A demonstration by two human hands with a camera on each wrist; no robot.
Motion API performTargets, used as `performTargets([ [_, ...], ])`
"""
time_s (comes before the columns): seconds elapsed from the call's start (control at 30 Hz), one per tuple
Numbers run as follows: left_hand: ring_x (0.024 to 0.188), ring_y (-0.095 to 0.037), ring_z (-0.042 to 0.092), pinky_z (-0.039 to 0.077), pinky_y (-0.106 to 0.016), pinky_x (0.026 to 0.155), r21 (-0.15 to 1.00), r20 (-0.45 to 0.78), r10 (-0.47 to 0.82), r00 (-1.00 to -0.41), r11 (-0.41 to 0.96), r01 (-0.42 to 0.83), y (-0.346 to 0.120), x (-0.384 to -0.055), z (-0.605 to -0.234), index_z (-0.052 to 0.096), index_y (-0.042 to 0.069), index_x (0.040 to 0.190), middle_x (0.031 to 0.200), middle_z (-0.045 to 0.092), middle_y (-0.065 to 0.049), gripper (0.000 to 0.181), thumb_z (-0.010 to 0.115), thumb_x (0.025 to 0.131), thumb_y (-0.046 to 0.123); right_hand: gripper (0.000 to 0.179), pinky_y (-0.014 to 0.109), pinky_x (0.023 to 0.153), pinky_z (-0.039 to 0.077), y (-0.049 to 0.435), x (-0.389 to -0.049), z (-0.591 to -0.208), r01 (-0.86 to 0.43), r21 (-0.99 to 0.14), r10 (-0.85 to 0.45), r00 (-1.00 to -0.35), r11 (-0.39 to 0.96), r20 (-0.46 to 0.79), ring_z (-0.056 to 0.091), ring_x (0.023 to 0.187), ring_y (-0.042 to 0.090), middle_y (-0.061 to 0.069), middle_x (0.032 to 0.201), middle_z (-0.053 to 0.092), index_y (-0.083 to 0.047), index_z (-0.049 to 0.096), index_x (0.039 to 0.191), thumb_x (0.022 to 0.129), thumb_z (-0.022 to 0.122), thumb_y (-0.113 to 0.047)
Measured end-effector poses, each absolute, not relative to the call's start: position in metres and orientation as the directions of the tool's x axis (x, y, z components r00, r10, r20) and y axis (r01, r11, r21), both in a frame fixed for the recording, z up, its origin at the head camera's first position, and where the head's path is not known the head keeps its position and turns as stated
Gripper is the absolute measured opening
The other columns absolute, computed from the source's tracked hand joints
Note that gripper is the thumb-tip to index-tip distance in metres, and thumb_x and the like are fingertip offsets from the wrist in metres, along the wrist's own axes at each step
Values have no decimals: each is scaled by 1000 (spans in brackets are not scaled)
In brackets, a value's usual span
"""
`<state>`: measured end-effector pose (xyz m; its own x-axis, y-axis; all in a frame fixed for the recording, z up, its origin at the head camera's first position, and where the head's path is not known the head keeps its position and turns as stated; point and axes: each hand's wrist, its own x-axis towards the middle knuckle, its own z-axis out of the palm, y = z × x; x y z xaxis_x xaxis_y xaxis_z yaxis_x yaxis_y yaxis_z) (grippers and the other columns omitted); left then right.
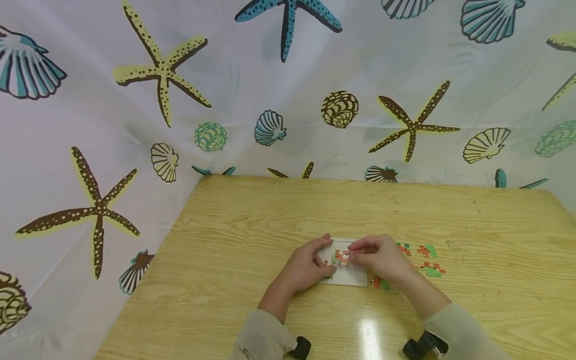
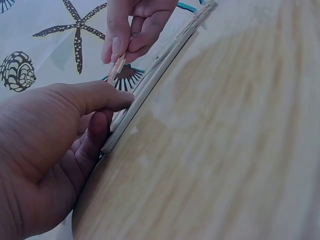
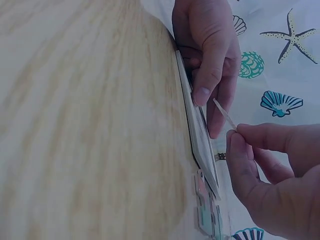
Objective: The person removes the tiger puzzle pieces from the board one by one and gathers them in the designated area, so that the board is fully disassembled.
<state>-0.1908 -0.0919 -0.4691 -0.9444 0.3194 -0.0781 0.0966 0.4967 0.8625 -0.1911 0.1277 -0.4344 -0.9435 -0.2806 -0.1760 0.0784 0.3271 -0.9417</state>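
Observation:
A white puzzle board [image 1: 353, 278] lies flat on the table. My left hand [image 1: 308, 266] grips its left side, the thumb along the near part and the fingers toward the far edge; in the left wrist view the thumb rests on the board's rim [image 2: 150, 85]. Between thumb and fingertips, my right hand [image 1: 382, 257] pinches an orange and white jigsaw piece [image 1: 342, 256]. The right wrist view shows this piece [image 3: 224, 113] tilted and raised off the board. Partly hidden by the left hand, another orange bit of puzzle shows at the board's left.
To the right of the board, several loose jigsaw pieces in orange and green lie on the wooden table [image 1: 216, 250], among them one at the back [image 1: 426, 251], a bigger one [image 1: 433, 270] and one by the board's near corner [image 1: 379, 284]. A shell-patterned cloth [image 1: 306, 145] hangs behind.

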Motion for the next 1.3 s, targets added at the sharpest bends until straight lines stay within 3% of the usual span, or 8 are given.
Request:
performTargets([
  [0.4,66,-9,53,45,-23,71,864,-77,320,-944,495,97,-91,-190,-469,55,11,143,159,41,7,59,77,88,18,31,30,78,56,151,-185,-428,101,-933,-257,-946,344,-197,69,94,12,9,108,75,-1,70,118,92,73,-17],
  [0.6,66,-10,54,46,-25,78,864,-74,320,-945,494,100,-91,-189,-470,55,11,142,159,40,8,58,77,89,17,35,32,83,58,160,-180,-426,125,-948,-258,-944,294,-204,71,97,17,11,113,73,3,67,121,92,72,-16],
  [0.9,67,-9,53,46,-25,78,865,-69,315,-946,492,101,-92,-189,-470,57,11,141,159,40,8,57,77,88,18,37,33,86,58,166,-175,-424,150,-952,-256,-941,268,-221,72,97,22,8,110,74,5,65,122,93,72,-15],
  [1.3,68,-8,55,47,-27,81,864,-60,327,-943,490,115,-90,-188,-469,62,9,135,159,40,6,50,77,88,17,37,27,87,56,184,-171,-423,130,-945,-280,-935,301,-218,71,97,13,9,108,74,8,63,123,93,70,-12],
])
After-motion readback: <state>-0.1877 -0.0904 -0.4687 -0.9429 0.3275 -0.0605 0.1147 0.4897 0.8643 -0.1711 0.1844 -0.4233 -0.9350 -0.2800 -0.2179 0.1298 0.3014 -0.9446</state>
